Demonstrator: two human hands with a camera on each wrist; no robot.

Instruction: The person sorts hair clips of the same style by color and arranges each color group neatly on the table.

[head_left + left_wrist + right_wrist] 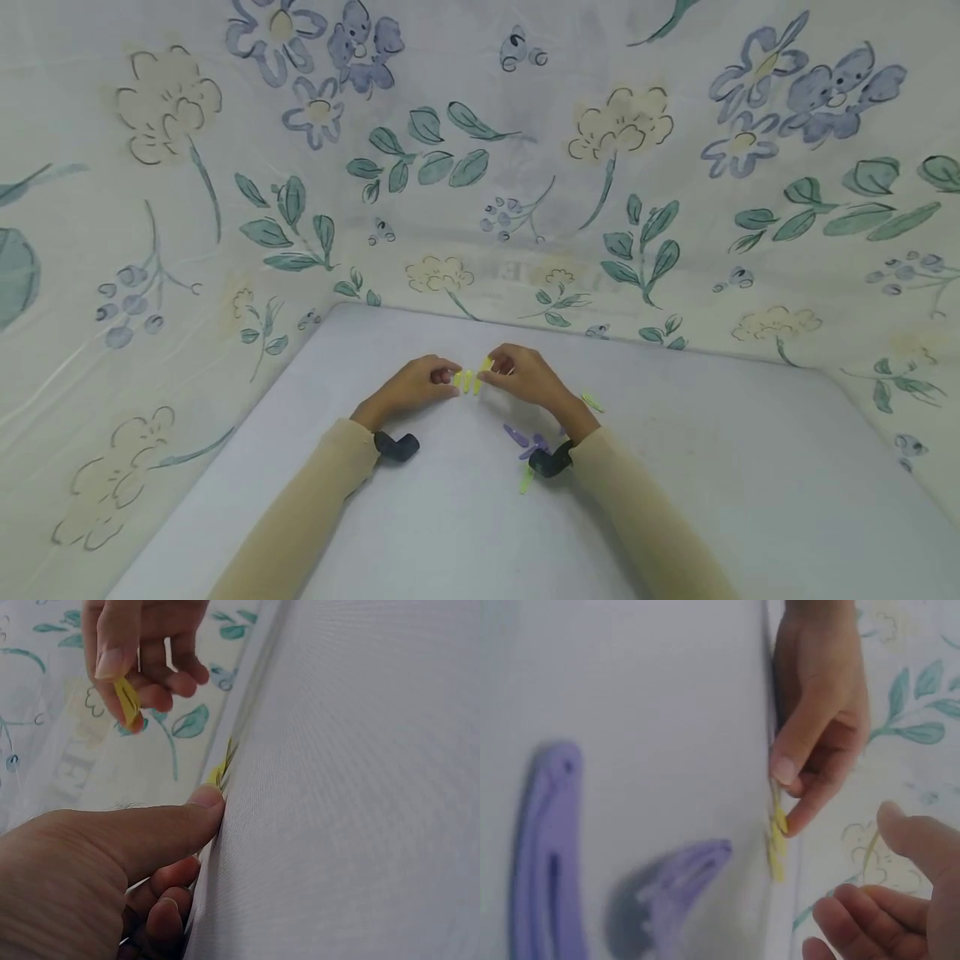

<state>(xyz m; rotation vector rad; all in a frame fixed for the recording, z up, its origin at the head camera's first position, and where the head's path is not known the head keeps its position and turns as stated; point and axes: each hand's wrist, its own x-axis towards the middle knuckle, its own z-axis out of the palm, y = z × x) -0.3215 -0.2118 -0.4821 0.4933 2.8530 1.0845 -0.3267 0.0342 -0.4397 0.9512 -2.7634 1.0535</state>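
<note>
Yellow snap hair clips stand side by side in a short row, the middle one [468, 381] between my two hands in the head view. At the row's left end, my left hand [416, 385] pinches a yellow hair clip [457, 379] with thumb and forefinger, close on the white surface. My right hand [523, 377] holds another yellow hair clip [127, 703] between thumb and forefinger, raised over the right end of the row. Its other fingers are loosely bent. Another yellow clip [477, 387] lies just below that hand's fingertips.
Purple hair clips [515, 435] lie in a loose group near my right wrist, partly hidden by the black wrist strap [551, 460]. One yellow-green clip [527, 479] lies below them, another [592, 402] to the right. Flower-printed cloth [450, 225] rises behind the white table [420, 517].
</note>
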